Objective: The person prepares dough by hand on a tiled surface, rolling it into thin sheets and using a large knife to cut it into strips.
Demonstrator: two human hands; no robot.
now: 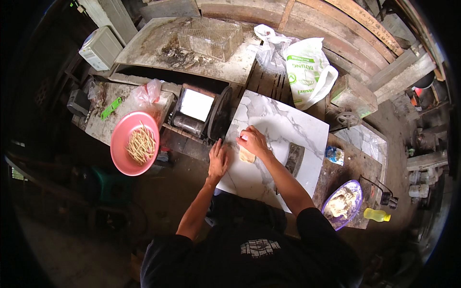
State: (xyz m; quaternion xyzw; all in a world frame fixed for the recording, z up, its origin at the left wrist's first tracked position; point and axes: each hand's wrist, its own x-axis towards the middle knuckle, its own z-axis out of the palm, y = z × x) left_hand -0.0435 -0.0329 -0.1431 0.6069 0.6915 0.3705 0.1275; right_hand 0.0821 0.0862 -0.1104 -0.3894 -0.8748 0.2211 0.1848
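Note:
A small flattened piece of pale dough point(247, 155) lies on the white marble-patterned board point(300, 122), over a dusting of flour. My right hand point(254, 141) is closed at the dough's far end, its fingers curled and pinched there; the fingertips are partly hidden. At the board's left edge rests my left hand point(218, 161), fingers stretched out and holding nothing. Just beyond that hand stands a roller machine point(196, 108) with a white plate and a dark wheel. A dark, worn block point(294, 160) sits on the board beside my right forearm.
Left of the machine, a pink basin point(116, 152) holds many thin dough sticks. A purple basin point(357, 204) with a pale doughy mass and a yellow-capped bottle point(377, 215) are at the right. White plastic bags point(307, 72) and a clear crate point(211, 38) stand at the back.

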